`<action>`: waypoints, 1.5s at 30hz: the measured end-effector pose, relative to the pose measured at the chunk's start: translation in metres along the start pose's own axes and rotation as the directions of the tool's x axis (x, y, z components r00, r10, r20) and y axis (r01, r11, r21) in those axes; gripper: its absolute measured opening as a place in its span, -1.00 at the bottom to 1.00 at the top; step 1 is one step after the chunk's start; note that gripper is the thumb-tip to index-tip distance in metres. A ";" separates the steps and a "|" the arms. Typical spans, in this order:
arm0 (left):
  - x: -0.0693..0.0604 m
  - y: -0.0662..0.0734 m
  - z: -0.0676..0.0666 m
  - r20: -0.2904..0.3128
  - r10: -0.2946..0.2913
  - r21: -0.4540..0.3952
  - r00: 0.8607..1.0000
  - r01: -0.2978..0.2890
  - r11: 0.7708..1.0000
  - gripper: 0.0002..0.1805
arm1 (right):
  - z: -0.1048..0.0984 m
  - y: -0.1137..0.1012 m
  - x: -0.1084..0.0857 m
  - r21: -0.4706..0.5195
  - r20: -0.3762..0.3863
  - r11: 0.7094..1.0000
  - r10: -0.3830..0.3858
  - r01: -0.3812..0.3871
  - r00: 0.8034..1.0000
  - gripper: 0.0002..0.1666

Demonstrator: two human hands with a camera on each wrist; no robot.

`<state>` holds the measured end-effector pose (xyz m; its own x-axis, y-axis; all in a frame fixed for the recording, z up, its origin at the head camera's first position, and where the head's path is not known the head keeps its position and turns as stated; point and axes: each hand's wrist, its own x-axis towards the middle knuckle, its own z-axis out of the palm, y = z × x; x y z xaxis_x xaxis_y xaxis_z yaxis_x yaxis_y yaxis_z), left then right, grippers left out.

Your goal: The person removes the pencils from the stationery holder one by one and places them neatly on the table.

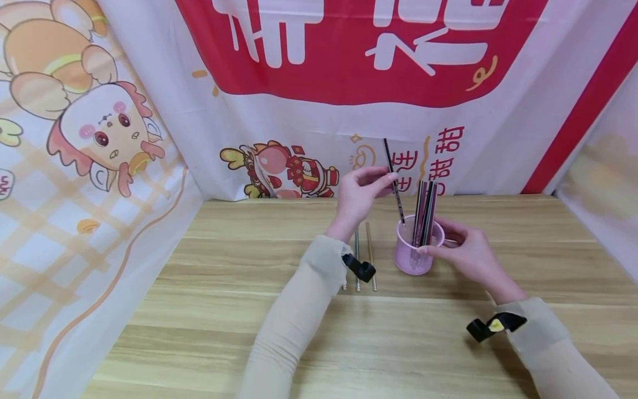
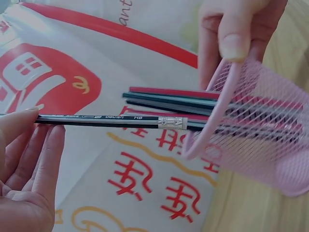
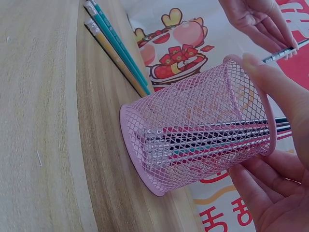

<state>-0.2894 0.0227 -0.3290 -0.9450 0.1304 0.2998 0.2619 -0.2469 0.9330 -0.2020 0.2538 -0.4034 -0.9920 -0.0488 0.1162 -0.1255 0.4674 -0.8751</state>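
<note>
My left hand (image 1: 363, 191) pinches a black pencil (image 2: 106, 121) between thumb and fingers, above the mouth of a pink mesh pencil cup (image 3: 193, 111). The pencil slants, its silver ferrule end lowest and close to the cup's rim; whether that end is inside the rim I cannot tell. My right hand (image 1: 471, 252) holds the cup at its right side, thumb on the rim and fingers around the back. Several dark and red pencils (image 1: 425, 208) stand in the cup, their ferrule ends at the bottom, visible through the mesh.
Three pencils lie side by side on the wooden table (image 1: 199, 332) left of the cup, among them a yellow pencil (image 3: 116, 55) and a teal pencil (image 3: 118, 38). My left forearm partly covers them. A printed cloth (image 1: 299, 122) hangs behind the table's far edge.
</note>
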 end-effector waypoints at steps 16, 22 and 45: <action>-0.004 0.014 -0.056 -0.041 0.005 0.171 0.999 0.002 0.985 -0.74 | 0.000 0.001 0.001 0.010 -0.005 1.000 -0.008 0.008 1.000 -0.02; -0.009 0.010 -0.076 -0.056 -0.020 0.240 0.998 0.033 0.970 -0.75 | -0.001 0.002 0.001 0.004 -0.005 1.000 -0.005 0.005 1.000 -0.01; -0.038 -0.032 -0.122 -0.139 -0.309 0.360 0.941 0.339 0.869 -0.76 | 0.000 0.000 0.001 -0.012 -0.008 1.000 0.006 -0.006 1.000 -0.03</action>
<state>-0.2861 -0.0909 -0.3945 -0.9973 0.0655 -0.0341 -0.0221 0.1757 0.9842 -0.2025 0.2537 -0.4036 -0.9926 -0.0388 0.1152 -0.1197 0.4780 -0.8701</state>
